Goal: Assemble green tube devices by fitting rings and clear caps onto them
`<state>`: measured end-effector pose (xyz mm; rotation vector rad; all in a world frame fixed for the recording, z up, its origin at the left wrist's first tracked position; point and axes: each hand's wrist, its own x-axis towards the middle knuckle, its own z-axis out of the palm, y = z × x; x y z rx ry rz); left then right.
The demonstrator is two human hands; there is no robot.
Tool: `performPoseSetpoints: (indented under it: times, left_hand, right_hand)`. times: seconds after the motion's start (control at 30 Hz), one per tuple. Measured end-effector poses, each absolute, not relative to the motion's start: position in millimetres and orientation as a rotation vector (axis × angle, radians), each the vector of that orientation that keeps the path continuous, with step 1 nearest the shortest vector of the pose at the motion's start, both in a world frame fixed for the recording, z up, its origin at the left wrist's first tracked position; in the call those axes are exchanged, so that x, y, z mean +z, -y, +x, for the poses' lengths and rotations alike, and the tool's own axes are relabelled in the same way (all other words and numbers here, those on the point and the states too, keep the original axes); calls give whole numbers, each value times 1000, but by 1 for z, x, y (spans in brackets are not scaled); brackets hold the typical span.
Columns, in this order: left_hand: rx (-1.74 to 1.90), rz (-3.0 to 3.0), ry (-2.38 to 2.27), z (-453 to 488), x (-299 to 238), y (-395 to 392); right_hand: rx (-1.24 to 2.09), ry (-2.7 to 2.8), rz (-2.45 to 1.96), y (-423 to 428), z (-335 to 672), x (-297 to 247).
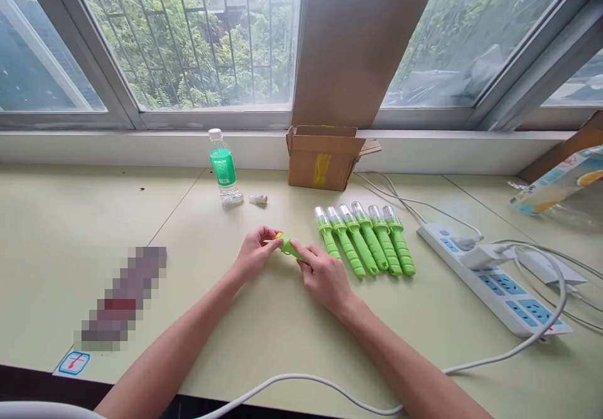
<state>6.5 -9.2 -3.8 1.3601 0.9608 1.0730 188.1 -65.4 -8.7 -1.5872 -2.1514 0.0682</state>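
My right hand (325, 279) is wrapped round the handle of a green plastic tool (288, 247) held just above the pale table (94, 230). My left hand (255, 253) pinches the tool's front end, where a thin pale tip sticks out. Right of my hands lie several matching green tools (367, 240) with clear caps, side by side in a slanted row.
A green-labelled water bottle (223, 169) and a small white item (258, 199) stand behind my hands. An open cardboard box (323, 157) sits by the window sill. A white power strip (494, 279) with plugs and cables lies at the right; one cable runs along the front edge.
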Motion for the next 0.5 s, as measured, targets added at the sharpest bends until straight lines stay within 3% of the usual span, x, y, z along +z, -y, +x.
performPoseSetpoints:
  times: [0.5]
  left_hand:
    - [1000, 1410, -871, 0, 0, 5]
  right_hand:
    - [302, 1958, -1527, 64, 188, -12]
